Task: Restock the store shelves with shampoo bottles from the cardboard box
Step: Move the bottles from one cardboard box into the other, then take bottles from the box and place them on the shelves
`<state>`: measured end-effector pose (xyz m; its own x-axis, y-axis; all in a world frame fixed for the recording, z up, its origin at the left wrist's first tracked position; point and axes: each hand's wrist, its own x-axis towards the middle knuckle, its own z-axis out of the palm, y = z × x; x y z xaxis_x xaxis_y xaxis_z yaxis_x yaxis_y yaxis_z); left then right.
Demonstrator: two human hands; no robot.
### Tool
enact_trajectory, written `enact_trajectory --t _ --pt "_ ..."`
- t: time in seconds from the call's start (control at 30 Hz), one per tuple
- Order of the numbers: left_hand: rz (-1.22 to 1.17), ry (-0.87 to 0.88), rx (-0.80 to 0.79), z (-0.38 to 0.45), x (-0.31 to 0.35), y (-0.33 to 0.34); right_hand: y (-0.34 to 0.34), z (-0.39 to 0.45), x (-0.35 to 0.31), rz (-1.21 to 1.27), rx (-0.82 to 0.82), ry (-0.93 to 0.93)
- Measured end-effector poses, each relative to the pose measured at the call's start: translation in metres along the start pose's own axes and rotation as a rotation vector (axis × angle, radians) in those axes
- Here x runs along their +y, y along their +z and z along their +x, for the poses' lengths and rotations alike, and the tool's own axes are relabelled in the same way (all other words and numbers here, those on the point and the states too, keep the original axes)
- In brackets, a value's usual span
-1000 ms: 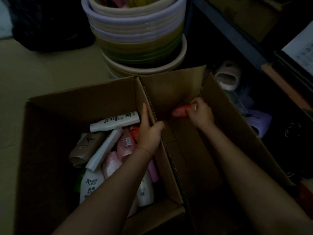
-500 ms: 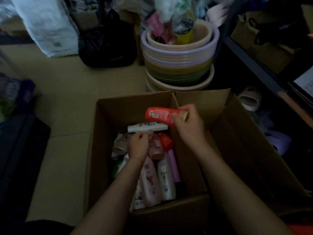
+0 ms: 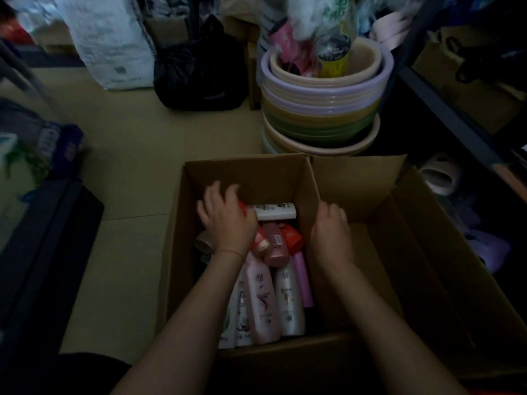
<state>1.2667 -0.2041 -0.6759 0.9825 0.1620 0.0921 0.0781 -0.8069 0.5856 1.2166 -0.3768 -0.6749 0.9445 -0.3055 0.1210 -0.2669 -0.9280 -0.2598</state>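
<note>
An open cardboard box [image 3: 245, 172] stands on the floor, packed with shampoo bottles: a pink bottle [image 3: 261, 303], a white bottle [image 3: 288, 303], a lying white bottle [image 3: 275, 210] at the far end. My left hand [image 3: 225, 223] is inside the box with its fingers spread, lying on a red bottle [image 3: 261, 240] with a gold cap. My right hand [image 3: 330, 232] sits on the box's right wall, its fingers curled over the top edge. It holds no bottle.
A stack of plastic basins [image 3: 322, 109] stands just behind the box. A black bag [image 3: 199, 72] and a white sack [image 3: 108, 44] sit further back. Dark shelving [image 3: 456, 115] runs along the right. A dark crate [image 3: 42, 252] is on the left.
The red bottle left my right hand and now lies in the box under my left hand. My right hand dropped onto the box's right wall.
</note>
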Motion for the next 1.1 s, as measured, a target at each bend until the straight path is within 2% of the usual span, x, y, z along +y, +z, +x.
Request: enact_trajectory --t 0.07,0.17,0.23,0.3,0.4,0.5,0.63,0.8,0.93,1.1 --pt "0.15 -0.13 0.082 0.014 -0.016 -0.016 0.003 0.002 -0.008 -0.006 0.004 0.018" --pt "0.14 -0.36 -0.072 0.026 -0.04 -0.037 0.004 0.005 -0.021 0.061 0.007 0.067" --pt "0.156 -0.418 -0.144 0.029 -0.051 -0.042 0.003 0.007 -0.021 0.105 0.006 0.114" --pt "0.253 -0.423 -0.226 0.034 -0.061 -0.046 0.006 0.011 -0.016 0.113 -0.056 0.179" --pt "0.377 -0.411 -0.397 0.043 -0.071 -0.046 0.015 0.013 -0.006 0.113 -0.248 0.279" --pt "0.406 -0.42 -0.518 0.041 -0.076 -0.042 0.024 0.016 0.0 0.152 -0.293 0.322" --pt "0.455 -0.439 -0.598 0.021 -0.096 -0.049 0.024 0.01 0.008 0.176 -0.405 0.385" --pt "0.455 -0.376 -0.683 0.006 -0.111 -0.079 -0.005 -0.001 0.013 -0.056 -0.644 0.356" --pt "0.419 -0.356 -0.786 0.006 -0.112 -0.105 -0.031 -0.018 0.01 -0.056 -0.716 0.412" --pt "0.408 -0.382 -0.807 -0.023 -0.102 -0.127 -0.06 -0.043 0.003 -0.04 -0.795 0.505"
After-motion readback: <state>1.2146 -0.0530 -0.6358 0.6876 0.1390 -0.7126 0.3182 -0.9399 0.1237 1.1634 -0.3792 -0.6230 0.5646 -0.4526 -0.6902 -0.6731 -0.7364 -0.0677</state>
